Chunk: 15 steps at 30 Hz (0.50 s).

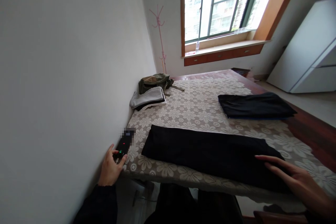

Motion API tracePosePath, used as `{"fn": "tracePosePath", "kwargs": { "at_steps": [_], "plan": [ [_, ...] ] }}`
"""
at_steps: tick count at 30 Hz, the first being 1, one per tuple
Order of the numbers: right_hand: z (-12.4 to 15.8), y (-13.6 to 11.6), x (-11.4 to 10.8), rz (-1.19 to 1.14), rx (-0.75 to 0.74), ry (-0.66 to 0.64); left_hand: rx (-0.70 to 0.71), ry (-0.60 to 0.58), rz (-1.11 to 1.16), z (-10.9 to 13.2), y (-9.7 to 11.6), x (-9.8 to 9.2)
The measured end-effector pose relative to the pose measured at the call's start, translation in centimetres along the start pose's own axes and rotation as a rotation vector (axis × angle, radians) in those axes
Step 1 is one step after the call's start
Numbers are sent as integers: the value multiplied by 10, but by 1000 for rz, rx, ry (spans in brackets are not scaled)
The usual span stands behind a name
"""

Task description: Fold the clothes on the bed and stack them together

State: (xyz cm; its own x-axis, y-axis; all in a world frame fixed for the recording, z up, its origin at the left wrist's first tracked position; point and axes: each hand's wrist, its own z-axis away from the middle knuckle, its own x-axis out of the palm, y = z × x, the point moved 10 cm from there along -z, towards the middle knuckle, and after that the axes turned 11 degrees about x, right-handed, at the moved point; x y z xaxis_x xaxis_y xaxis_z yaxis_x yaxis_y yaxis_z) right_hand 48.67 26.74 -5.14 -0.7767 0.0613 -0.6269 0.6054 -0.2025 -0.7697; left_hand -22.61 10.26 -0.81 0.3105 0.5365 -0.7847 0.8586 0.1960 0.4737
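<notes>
A long folded black garment (pixel 210 152) lies across the near part of a table covered with a floral lace cloth (pixel 194 108). My right hand (pixel 291 178) rests flat on the garment's right end, fingers stretched out. My left hand (pixel 110 169) is at the table's near left corner by the wall, thumb and forefinger touching a small black device (pixel 124 144) with red and green lights.
A second folded black garment (pixel 256 105) lies at the far right of the table. At the far left are a folded grey-and-white pile (pixel 148 98) and an olive bag (pixel 154 81). A white wall runs along the left, a white cabinet (pixel 307 52) stands right, a window behind.
</notes>
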Motion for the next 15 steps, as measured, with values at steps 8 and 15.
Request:
{"fn": "tracePosePath", "kwargs": {
  "at_steps": [8, 15],
  "plan": [
    [3, -5, 1, -13, 25, -13, 33, 28, 59, 3, 3, -1],
    [1, 0, 4, -23, -10, -25, -10, 18, 46, 4, 4, -1]
  ]
}}
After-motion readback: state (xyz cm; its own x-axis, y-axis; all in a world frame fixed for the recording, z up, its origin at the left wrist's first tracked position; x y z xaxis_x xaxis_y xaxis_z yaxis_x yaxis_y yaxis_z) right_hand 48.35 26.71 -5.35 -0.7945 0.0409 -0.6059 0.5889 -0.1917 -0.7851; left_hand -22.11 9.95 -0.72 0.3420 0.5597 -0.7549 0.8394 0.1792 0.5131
